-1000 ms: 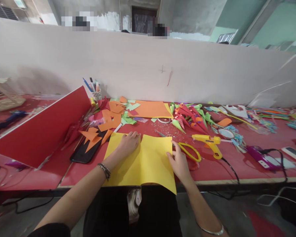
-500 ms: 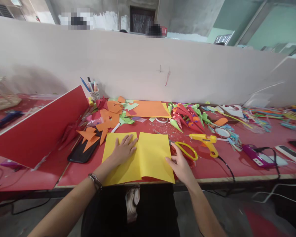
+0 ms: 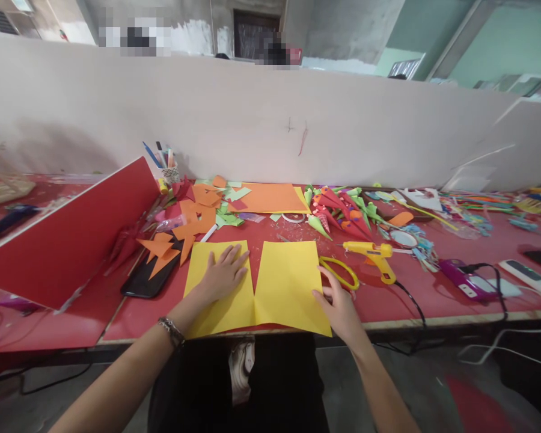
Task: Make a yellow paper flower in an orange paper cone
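Note:
A sheet of yellow paper [image 3: 288,282] lies at the table's front edge, split from its top edge partway down the middle, with a V-shaped gap between the halves. The two halves still join near the bottom, where the right half bulges up slightly. My left hand [image 3: 223,273] rests flat on the left half, fingers spread. At the right edge, my right hand [image 3: 338,304] grips the paper between thumb and fingers. Yellow-handled scissors [image 3: 349,282] lie just beyond my right hand, their blades hidden. To their right is a yellow glue gun [image 3: 376,258].
A black phone [image 3: 146,279] lies left under orange paper scraps [image 3: 198,218]. A red board [image 3: 72,234] leans at the left. Orange sheets [image 3: 270,197] and a pile of red and green paper cones [image 3: 342,210] lie behind. A purple power strip [image 3: 466,281] sits right.
My right hand has moved right with the right half of the paper, and the gap between the halves has widened. My left hand stays flat on the left half.

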Demonstrator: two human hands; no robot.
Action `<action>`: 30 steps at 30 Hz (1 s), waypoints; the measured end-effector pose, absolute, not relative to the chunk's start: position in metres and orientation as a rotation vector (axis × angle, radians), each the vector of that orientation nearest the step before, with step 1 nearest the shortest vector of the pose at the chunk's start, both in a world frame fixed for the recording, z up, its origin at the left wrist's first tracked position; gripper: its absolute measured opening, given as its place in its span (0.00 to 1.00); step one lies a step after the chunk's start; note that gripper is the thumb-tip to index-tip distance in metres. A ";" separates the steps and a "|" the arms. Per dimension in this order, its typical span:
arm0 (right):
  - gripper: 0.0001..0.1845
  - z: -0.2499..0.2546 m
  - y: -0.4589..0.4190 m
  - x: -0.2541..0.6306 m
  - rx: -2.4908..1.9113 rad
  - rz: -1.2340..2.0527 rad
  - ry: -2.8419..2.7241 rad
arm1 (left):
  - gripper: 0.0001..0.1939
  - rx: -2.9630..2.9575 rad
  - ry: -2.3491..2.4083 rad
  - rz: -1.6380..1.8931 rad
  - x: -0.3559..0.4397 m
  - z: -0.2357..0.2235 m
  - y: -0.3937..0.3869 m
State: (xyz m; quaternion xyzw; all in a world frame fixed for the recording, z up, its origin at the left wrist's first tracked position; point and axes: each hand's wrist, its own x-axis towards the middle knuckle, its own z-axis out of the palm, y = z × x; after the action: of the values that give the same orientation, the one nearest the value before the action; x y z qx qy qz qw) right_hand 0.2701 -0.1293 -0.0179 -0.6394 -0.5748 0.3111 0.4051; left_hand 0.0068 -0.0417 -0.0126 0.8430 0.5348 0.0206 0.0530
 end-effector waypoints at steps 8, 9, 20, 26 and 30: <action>0.22 -0.014 -0.139 0.294 -1.697 0.556 -1.587 | 0.23 2.570 1.644 0.041 0.008 -0.013 -0.042; 0.21 -0.013 -0.140 0.298 -1.711 0.512 -1.609 | 0.23 2.569 1.641 0.043 0.008 -0.013 -0.043; 0.15 0.024 -0.133 0.280 -1.498 0.430 -1.557 | 0.28 2.285 1.482 0.326 0.000 0.004 -0.038; 0.18 0.021 -0.113 0.232 -1.392 0.644 -1.378 | 0.25 1.735 1.013 0.565 0.002 0.032 -0.059; 0.25 0.018 -0.103 0.216 -1.356 0.526 -1.510 | 0.19 1.611 1.133 0.640 0.000 0.044 -0.068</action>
State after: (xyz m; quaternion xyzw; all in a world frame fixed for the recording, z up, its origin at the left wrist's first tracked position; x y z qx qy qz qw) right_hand 0.2161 -0.1035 0.0185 -0.5604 -0.6242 0.2175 0.4990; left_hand 0.0004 -0.0680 0.0438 0.6690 0.4706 0.2658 0.5102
